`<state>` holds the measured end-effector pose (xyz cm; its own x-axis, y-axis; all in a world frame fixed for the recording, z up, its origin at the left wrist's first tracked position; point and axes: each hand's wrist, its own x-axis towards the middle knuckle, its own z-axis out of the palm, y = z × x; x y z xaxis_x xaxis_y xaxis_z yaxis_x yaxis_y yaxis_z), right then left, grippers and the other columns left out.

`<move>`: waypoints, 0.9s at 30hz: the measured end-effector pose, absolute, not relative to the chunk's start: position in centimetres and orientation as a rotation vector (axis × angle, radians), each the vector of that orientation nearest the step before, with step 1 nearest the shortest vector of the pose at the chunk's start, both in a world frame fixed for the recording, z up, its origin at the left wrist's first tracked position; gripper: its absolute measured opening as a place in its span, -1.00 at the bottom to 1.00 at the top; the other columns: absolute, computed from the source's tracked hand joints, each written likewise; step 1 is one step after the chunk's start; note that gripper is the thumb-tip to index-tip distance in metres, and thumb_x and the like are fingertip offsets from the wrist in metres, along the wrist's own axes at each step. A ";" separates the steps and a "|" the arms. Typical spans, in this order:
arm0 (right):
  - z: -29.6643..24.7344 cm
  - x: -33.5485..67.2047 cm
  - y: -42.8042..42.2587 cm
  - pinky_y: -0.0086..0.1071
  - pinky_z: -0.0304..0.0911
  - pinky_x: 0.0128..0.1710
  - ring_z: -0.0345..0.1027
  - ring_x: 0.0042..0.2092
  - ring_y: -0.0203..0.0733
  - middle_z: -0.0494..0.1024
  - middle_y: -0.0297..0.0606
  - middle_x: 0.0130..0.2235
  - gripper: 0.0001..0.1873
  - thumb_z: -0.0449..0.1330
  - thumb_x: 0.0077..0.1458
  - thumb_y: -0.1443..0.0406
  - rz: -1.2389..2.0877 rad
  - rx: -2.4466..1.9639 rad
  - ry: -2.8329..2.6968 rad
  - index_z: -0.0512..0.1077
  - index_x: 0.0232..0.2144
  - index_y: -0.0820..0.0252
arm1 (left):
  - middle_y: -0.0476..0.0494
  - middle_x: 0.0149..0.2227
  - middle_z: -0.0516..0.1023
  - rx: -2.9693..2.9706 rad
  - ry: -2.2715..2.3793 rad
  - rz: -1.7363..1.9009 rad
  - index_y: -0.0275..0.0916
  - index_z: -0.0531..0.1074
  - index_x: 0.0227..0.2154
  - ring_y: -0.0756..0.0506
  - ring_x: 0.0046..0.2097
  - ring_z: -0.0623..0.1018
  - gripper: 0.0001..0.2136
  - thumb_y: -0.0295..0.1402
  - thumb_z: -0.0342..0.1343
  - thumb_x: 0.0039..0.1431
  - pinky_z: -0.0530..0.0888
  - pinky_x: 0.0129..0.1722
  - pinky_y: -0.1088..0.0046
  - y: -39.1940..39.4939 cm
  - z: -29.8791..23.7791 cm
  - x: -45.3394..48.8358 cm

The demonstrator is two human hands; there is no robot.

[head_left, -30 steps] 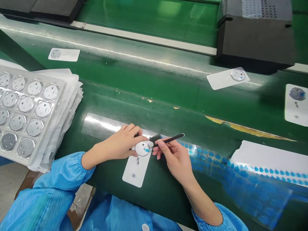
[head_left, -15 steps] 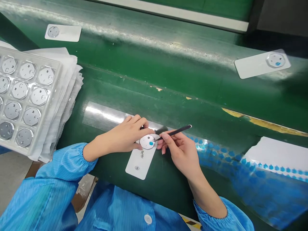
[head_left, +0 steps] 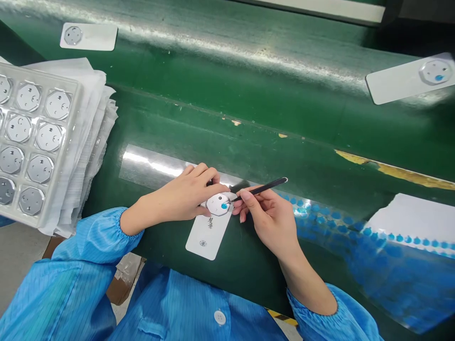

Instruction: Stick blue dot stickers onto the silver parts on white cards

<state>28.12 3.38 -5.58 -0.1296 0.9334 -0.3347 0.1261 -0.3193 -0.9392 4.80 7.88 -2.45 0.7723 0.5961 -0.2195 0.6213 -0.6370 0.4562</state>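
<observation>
A white card [head_left: 208, 233] lies on the green belt near the front edge, with an octagonal metal disc [head_left: 217, 204] on its upper end. My left hand [head_left: 185, 196] presses on the card and the disc's left rim. My right hand [head_left: 268, 215] grips black tweezers [head_left: 261, 188], whose tip rests on a small blue sticker [head_left: 224, 206] on the disc.
A clear tray [head_left: 31, 142] of several octagonal discs sits on stacked white sheets at the left. Sheets of blue dot stickers [head_left: 355, 237] lie to the right. Two other cards with discs [head_left: 88, 36] [head_left: 408, 78] ride on the belt farther back.
The view has tilted down and shifted. The far right card has moved further right along the belt. My hands stay on the card, tweezers tip still at the blue sticker.
</observation>
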 end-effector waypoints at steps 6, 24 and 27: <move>-5.5 28.0 3.4 -0.43 0.41 -0.50 0.46 -0.51 -0.27 0.60 -0.23 -0.42 -0.66 0.29 0.32 0.04 1.510 -1.467 -1.230 0.52 -0.21 0.23 | -0.22 0.09 0.34 2.434 0.912 -0.085 -0.14 0.31 0.21 -0.22 0.08 0.31 -0.53 -0.27 0.25 0.28 0.32 0.07 0.23 8.0 -2.4 4.9; -5.4 28.2 3.1 -0.34 0.46 -0.45 0.47 -0.48 -0.23 0.60 -0.26 -0.40 -0.74 0.22 0.38 0.10 1.408 -1.406 -1.421 0.50 -0.21 0.18 | -0.29 0.19 0.30 2.499 0.944 -0.121 -0.17 0.20 0.24 -0.28 0.16 0.32 -0.40 -0.22 0.31 0.23 0.33 0.09 0.19 7.2 -2.2 5.2; -5.5 28.3 2.7 -0.31 0.43 -0.45 0.48 -0.46 -0.23 0.60 -0.25 -0.33 -0.86 0.20 0.39 0.22 1.201 -1.313 -1.624 0.50 -0.20 0.15 | -0.34 0.19 0.30 2.519 1.004 -0.159 -0.27 0.14 0.26 -0.32 0.17 0.31 -0.27 -0.17 0.38 0.15 0.34 0.04 0.19 6.5 -2.0 5.6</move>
